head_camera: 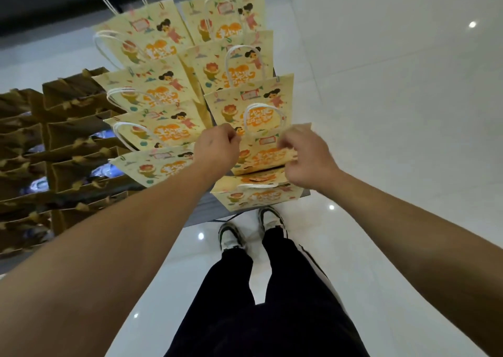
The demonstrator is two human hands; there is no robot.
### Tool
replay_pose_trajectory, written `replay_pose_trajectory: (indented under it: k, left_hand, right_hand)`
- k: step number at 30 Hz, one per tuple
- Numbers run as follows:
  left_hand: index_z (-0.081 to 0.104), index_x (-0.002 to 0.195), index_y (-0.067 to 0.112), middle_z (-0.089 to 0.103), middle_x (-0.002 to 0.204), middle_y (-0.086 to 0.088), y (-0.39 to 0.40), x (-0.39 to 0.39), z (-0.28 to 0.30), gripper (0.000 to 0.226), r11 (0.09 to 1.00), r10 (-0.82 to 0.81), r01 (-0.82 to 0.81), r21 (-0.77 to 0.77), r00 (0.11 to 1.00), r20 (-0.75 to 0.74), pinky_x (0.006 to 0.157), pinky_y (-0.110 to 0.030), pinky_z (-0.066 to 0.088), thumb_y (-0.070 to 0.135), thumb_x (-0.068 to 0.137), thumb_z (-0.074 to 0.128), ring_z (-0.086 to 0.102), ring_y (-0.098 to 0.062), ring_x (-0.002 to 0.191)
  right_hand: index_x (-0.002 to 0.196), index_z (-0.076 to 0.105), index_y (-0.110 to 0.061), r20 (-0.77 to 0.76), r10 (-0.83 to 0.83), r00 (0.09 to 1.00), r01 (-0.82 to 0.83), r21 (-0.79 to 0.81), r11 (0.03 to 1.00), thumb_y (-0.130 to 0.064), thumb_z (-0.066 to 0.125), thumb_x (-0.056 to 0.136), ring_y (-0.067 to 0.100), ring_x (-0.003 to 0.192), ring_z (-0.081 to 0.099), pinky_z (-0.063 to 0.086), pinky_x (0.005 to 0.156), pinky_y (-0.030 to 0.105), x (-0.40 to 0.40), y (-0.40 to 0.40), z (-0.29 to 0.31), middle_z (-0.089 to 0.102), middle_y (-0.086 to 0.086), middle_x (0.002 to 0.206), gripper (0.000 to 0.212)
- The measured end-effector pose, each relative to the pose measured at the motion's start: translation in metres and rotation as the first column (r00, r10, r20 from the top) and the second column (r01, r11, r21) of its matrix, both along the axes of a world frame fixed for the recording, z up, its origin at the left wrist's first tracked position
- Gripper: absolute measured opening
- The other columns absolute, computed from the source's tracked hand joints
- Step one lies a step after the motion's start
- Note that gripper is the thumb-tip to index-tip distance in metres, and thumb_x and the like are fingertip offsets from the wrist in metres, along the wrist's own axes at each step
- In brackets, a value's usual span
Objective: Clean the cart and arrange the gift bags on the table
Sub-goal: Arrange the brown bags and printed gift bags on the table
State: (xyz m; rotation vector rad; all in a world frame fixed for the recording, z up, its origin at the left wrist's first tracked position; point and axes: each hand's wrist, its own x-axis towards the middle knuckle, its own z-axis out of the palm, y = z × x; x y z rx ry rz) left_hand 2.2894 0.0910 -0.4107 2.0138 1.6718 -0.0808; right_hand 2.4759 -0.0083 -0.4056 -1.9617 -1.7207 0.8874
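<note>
We are looking down past our dark trousers and sneakers (251, 228) on the glossy white floor (381, 138), and both arms are reaching forward over the near end of the table (202, 211). Closest to us, one yellow printed bag (258, 194) is standing at the table's edge. Just beyond it, our left hand (215, 145) is pinching the top left edge of the gift bag (261, 155) we are working on, fingers curled in tight, while our right hand (306, 152) is curling its fingers over the top right edge; exactly how those fingertips are lying we cannot tell. To do this well, we are wanting even tension on both corners, so the bag is landing square, with its handle clear of its neighbours. Further out, two rows of matching gift bags (163, 89) are overlapping away from us, white rope handles up. Off to the left, brown paper bags (68, 128) are packed close together.
</note>
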Motion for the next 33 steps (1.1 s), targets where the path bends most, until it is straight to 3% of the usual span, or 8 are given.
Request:
replay_pose_trajectory:
  k: [2,4,7,11,15,22,28,33]
  left_hand:
    - [0.069,0.105,0.015,0.069,0.095,-0.005,-0.005,-0.005,0.001,0.021,1.000,0.012,-0.013,0.024,0.999,0.031,0.072,-0.036,0.052,0.029,0.103,0.053,0.061,-0.027,0.084]
    - [0.070,0.104,0.014,0.071,0.096,-0.005,-0.011,-0.012,0.001,0.021,0.998,0.043,-0.046,0.051,0.997,0.056,0.070,-0.035,0.050,0.028,0.102,0.054,0.061,-0.024,0.082]
    - [0.070,0.105,0.013,0.071,0.097,-0.005,-0.020,-0.023,-0.001,0.022,0.994,0.081,-0.087,0.073,0.993,0.086,0.068,-0.031,0.039,0.025,0.102,0.052,0.058,-0.022,0.082]
    - [0.070,0.108,0.012,0.069,0.103,-0.008,-0.031,-0.036,-0.002,0.024,0.985,0.145,-0.155,0.080,0.982,0.120,0.072,-0.029,0.032,0.019,0.101,0.048,0.059,-0.029,0.095]
    - [0.069,0.111,0.012,0.069,0.108,-0.009,-0.039,-0.043,-0.006,0.026,0.972,0.219,-0.228,0.053,0.966,0.136,0.076,-0.032,0.039,0.020,0.101,0.047,0.060,-0.030,0.101]
    - [0.069,0.111,0.014,0.067,0.109,-0.009,-0.043,-0.049,0.006,0.027,0.971,0.232,-0.237,0.042,0.968,0.100,0.076,-0.031,0.038,0.026,0.103,0.045,0.059,-0.029,0.100]
    - [0.068,0.109,0.013,0.068,0.102,-0.008,-0.045,-0.059,0.036,0.027,0.984,0.177,-0.178,-0.007,0.977,0.122,0.080,-0.040,0.053,0.027,0.104,0.046,0.061,-0.029,0.092]
    - [0.069,0.110,0.020,0.068,0.107,-0.002,-0.041,-0.089,0.072,0.025,0.992,0.067,-0.086,0.088,0.977,0.203,0.085,-0.040,0.055,0.031,0.102,0.049,0.063,-0.021,0.093]
  right_hand:
    - [0.114,0.065,-0.012,0.031,0.338,0.941,-0.332,-0.117,0.936,-0.018,0.061,0.066,0.027,0.107,0.055,0.048,0.087,0.038,-0.010,-0.015,0.002,0.062,0.005,0.114,0.048]
    - [0.121,0.064,-0.015,0.076,0.479,0.875,-0.448,-0.251,0.858,-0.022,0.067,0.080,0.027,0.107,0.058,0.049,0.085,0.037,-0.016,-0.017,-0.007,0.064,0.005,0.113,0.041]
    - [0.098,0.073,-0.020,0.035,0.261,0.965,-0.237,-0.317,0.918,-0.024,0.065,0.093,0.025,0.092,0.064,0.049,0.073,0.034,-0.025,-0.005,-0.017,0.067,0.000,0.091,0.011]
    - [0.084,0.071,-0.021,-0.051,-0.042,0.998,0.021,-0.359,0.933,-0.029,0.070,0.094,0.016,0.070,0.061,0.046,0.056,0.029,-0.019,0.014,-0.030,0.068,0.000,0.081,0.013]
    - [0.084,0.072,-0.020,-0.051,-0.001,0.999,-0.017,-0.345,0.938,-0.029,0.072,0.092,0.019,0.083,0.060,0.044,0.071,0.031,-0.017,0.021,-0.034,0.067,-0.002,0.083,0.013]
    - [0.075,0.067,-0.024,-0.055,0.010,0.998,-0.027,-0.328,0.944,-0.029,0.073,0.092,0.018,0.084,0.061,0.041,0.071,0.030,-0.021,0.019,-0.023,0.063,-0.005,0.078,0.018]
    - [0.061,0.058,-0.009,-0.286,-0.081,0.955,-0.008,-0.296,0.955,-0.018,0.078,0.081,0.008,0.049,0.054,0.047,0.057,0.028,-0.049,0.015,0.039,0.056,-0.004,0.053,0.030]
    - [0.050,0.041,-0.019,-0.183,0.069,0.981,-0.122,-0.296,0.947,-0.018,0.081,0.079,0.002,0.040,0.036,0.033,0.047,0.018,-0.090,-0.005,0.087,0.036,-0.012,0.044,0.049]
